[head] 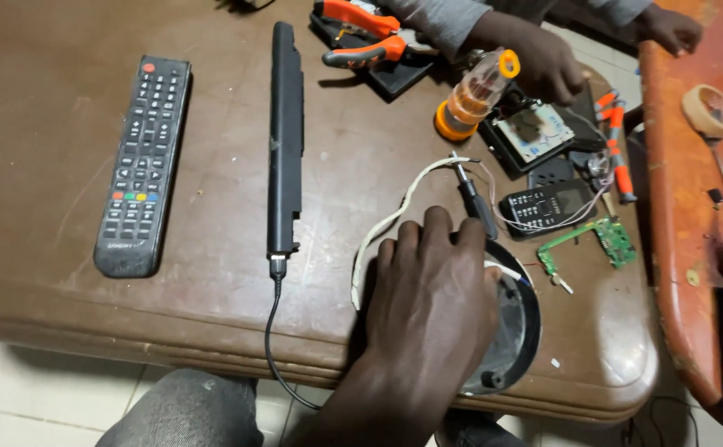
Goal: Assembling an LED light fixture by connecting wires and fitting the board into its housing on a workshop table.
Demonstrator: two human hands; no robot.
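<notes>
Hand (428, 306) of yours, left or right cannot be told, flat on round black housing (520, 331) at table (213, 273) near edge, fingers (438, 228) released, grasping nothing, screwdriver (473, 194) just beyond fingertips.

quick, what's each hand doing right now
Left hand: closed on a black-handled tool, over the round black casing.
Right hand: not in view.

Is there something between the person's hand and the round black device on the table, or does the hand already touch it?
Nothing visible stands between them. The one hand in view lies directly on the round black device, covering its left part. A white cable curves past the fingers, and a dark probe-like tool rises just above them. Which hand it is cannot be told.
</notes>
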